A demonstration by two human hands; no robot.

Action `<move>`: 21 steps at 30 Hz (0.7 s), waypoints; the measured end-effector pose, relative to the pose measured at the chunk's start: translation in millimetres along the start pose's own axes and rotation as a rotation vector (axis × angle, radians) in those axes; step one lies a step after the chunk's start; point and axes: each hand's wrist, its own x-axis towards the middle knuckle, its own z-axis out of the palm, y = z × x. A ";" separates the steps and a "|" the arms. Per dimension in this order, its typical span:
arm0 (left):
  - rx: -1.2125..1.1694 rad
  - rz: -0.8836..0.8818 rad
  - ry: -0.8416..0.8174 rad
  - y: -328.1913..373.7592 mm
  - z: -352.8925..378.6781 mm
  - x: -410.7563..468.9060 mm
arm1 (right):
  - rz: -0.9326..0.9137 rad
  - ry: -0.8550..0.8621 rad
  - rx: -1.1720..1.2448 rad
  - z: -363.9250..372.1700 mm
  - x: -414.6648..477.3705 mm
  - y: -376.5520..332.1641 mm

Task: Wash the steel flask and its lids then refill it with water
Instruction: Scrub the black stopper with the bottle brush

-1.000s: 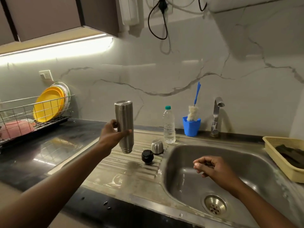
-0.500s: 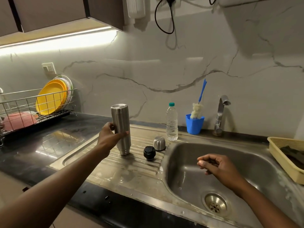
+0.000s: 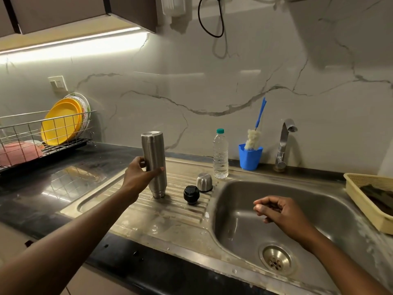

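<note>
The steel flask [image 3: 154, 158] stands upside down with its mouth on the ribbed drainboard [image 3: 170, 211]. My left hand [image 3: 139, 175] grips its middle from the left. A black inner lid [image 3: 191, 194] and a steel cap [image 3: 204, 182] sit on the drainboard just right of the flask. My right hand [image 3: 278, 213] hovers over the sink basin [image 3: 240, 222] with fingers loosely curled, holding nothing. A clear plastic water bottle [image 3: 220, 155] with a green cap stands behind the lids.
A tap [image 3: 284, 143] rises at the back of the sink. Beside it a blue cup [image 3: 249, 158] holds a bottle brush. A yellow basket [image 3: 370, 199] sits at the right. At the far left a wire dish rack [image 3: 32, 141] holds yellow plates.
My left hand lowered the upside-down flask from the air onto the drainboard. My right hand stayed over the basin, nearly still.
</note>
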 end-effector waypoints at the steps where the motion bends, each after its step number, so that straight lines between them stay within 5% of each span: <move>1: 0.003 -0.001 0.004 -0.1 0.5 -0.8 | 0.000 0.000 0.000 -0.1 0.1 0.2; 6: 0.048 0.002 0.070 4.4 3.7 -14.6 | -0.004 -0.012 -0.001 -0.3 -0.1 -0.8; 10: 0.206 0.297 0.283 11.7 19.0 -48.1 | -0.006 -0.009 0.000 0.0 0.0 -0.1; 14: 0.335 0.480 0.047 12.2 45.1 -70.7 | -0.003 -0.018 0.008 0.6 0.1 0.3; 21: 0.578 0.219 -0.292 18.8 84.4 -71.9 | 0.005 -0.014 0.021 0.3 1.0 2.4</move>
